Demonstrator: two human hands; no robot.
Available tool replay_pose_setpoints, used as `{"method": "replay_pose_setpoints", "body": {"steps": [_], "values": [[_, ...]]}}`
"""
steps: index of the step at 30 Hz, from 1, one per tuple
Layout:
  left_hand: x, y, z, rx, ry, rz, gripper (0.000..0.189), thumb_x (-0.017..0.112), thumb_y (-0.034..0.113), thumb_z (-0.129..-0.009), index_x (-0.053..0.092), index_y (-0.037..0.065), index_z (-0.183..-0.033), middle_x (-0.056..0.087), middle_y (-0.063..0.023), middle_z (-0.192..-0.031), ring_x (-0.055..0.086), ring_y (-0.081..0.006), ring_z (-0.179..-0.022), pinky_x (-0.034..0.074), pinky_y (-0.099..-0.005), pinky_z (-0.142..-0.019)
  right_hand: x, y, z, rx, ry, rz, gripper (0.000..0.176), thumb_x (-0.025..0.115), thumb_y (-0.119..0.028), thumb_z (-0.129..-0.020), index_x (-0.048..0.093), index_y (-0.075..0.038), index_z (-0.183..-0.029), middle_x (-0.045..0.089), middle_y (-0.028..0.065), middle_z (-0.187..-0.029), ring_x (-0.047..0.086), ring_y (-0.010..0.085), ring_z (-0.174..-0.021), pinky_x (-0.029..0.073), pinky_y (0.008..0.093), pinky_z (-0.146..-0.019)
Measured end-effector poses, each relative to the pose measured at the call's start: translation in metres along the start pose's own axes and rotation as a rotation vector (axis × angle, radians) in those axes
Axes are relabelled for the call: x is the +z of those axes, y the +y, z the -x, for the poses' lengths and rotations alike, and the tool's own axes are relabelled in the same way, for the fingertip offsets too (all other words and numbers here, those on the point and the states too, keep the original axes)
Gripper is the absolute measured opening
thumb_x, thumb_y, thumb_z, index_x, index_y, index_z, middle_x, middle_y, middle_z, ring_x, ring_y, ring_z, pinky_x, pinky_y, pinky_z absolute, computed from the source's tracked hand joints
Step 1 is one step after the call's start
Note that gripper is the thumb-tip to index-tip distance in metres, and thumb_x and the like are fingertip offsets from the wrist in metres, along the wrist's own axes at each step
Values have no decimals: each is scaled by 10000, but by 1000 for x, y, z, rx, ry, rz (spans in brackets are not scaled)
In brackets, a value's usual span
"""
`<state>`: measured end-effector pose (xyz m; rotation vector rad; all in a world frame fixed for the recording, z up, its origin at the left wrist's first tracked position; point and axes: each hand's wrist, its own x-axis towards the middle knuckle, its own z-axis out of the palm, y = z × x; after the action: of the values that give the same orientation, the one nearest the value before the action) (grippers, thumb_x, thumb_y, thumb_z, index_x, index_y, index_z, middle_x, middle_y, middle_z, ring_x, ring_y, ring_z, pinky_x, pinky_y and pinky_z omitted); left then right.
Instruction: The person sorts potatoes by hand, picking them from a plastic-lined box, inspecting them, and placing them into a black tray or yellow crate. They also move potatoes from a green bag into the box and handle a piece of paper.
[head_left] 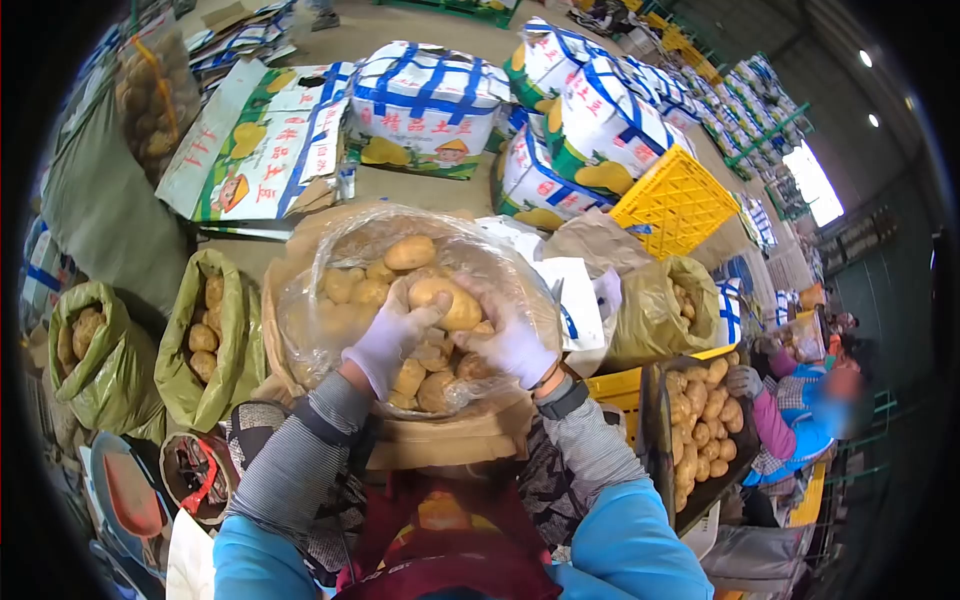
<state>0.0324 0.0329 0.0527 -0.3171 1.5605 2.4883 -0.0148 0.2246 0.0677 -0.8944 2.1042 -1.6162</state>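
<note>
Both my hands wear white gloves and are over a clear plastic bag [300,290] set in an open cardboard box [420,450]. My left hand [393,338] is closed around one side of a large pale potato [450,303]. My right hand [508,340] curves along the other side of the same potato, its fingers partly hidden behind it. Beneath and around my hands lie several loose potatoes [436,392] in the bag. Another potato [410,252] rests higher up at the far side.
Green sacks of potatoes [210,400] stand at left; another green sack [640,325] is at right. A dark crate [655,440] full of potatoes sits beside a co-worker [800,410]. Beyond are a flattened carton [250,150], packed potato boxes [425,110] and a yellow crate [675,205].
</note>
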Motion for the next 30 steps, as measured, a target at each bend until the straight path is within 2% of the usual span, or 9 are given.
{"method": "replay_pose_setpoints", "body": {"steps": [2, 5, 6, 9, 16, 21, 25, 28, 30], "values": [[5, -7, 2, -37, -107, 39, 584, 677, 281, -924, 393, 140, -1415, 537, -53, -1284, 569, -181, -1121, 493, -391, -939, -7, -18, 16, -54, -31, 400, 785, 755, -110, -826, 338, -24, -1485, 451, 184, -1473, 426, 280, -1379, 346, 336, -1128], [10, -2, 11, -58, -291, 99, 597, 682, 209, -911, 388, 142, -1427, 520, -58, -1311, 550, -191, -1175, 468, -372, -1005, 3, -2, 32, 105, 148, 154, 821, 785, -280, -820, 357, -61, -1485, 491, 189, -1436, 454, 300, -1357, 367, 363, -1111], [12, -3, 13, -36, -335, 110, 600, 682, 183, -904, 390, 144, -1427, 516, -59, -1317, 544, -192, -1185, 461, -359, -1015, 5, -2, 36, 131, 146, 234, 859, 781, -431, -801, 376, -90, -1478, 515, 201, -1405, 498, 344, -1306, 396, 389, -1080], [16, 4, 19, -28, -377, 109, 624, 690, 124, -880, 395, 152, -1429, 507, -56, -1329, 530, -194, -1205, 445, -324, -1030, 3, -9, 36, 209, 145, 420, 860, 779, -485, -784, 405, -113, -1463, 524, 215, -1382, 522, 374, -1260, 425, 410, -1045], [16, 14, 17, 38, -382, 93, 584, 680, 78, -876, 436, 148, -1402, 496, -48, -1367, 527, -186, -1218, 454, -310, -1020, 1, -3, 30, -60, 243, 437, 819, 813, -422, -750, 466, -91, -1414, 562, 214, -1312, 546, 389, -1205, 447, 432, -1007], [11, 9, 11, -8, -331, 276, 541, 662, 102, -904, 439, 105, -1397, 497, -64, -1390, 529, -196, -1237, 473, -313, -1004, 7, 7, 25, -206, 297, 567, 799, 819, -372, -738, 478, -77, -1398, 586, 204, -1258, 571, 385, -1138, 455, 430, -995], [18, 16, 15, -5, -329, 373, 520, 706, 138, -891, 468, 47, -1344, 525, -89, -1329, 550, -229, -1223, 506, -360, -993, 12, -9, 23, -152, 289, 567, 803, 835, -314, -712, 482, -68, -1390, 592, 192, -1254, 566, 376, -1149, 453, 424, -999], [8, -11, -1, 247, -304, -164, 545, 719, 175, -889, 470, 31, -1352, 552, -92, -1295, 585, -229, -1174, 527, -351, -963, 14, -12, 22, -81, 277, 595, 811, 843, -264, -699, 477, -68, -1396, 590, 184, -1264, 556, 369, -1171, 450, 418, -1008], [4, -7, 5, 140, -326, -92, 541, 646, 229, -945, 440, 8, -1394, 536, -91, -1339, 551, -197, -1206, 473, -324, -1011, 14, -12, 24, -61, 259, 604, 816, 847, -236, -695, 473, -71, -1401, 578, 180, -1292, 544, 358, -1205, 443, 406, -1028]]}}
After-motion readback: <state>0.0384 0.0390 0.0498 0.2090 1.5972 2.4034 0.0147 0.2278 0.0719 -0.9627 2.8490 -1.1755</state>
